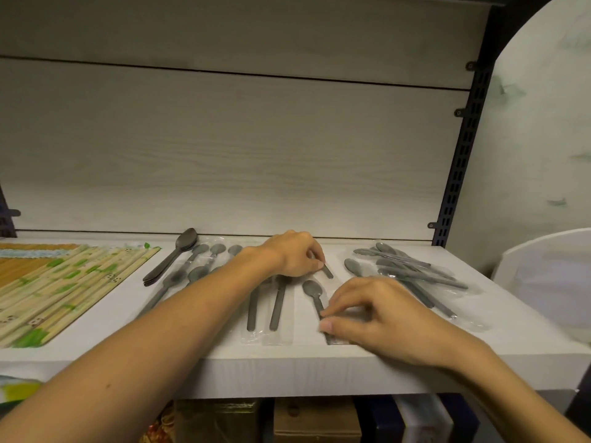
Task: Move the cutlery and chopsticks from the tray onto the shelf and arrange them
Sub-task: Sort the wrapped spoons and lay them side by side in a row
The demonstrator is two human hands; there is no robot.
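On the white shelf (527, 334) lie several grey spoons in clear plastic sleeves. My right hand (380, 318) pinches the handle of one wrapped spoon (312, 290) near the shelf's front edge. My left hand (295, 254) reaches farther back and its fingers curl round the handle of another wrapped spoon (327, 271). Two wrapped spoons (276, 306) lie side by side between my arms. A loose pile of wrapped spoons (412, 273) sits to the right. Paper-wrapped chopsticks (57, 286) lie in rows at the left. The tray is not in view.
A stack of unwrapped dark spoons (174, 255) lies beside the chopsticks, with more wrapped spoons (208, 260) behind my left forearm. A dark slotted upright (460, 161) borders the shelf's right end. A white rounded object (550, 273) stands to the right. Boxes (316, 420) sit under the shelf.
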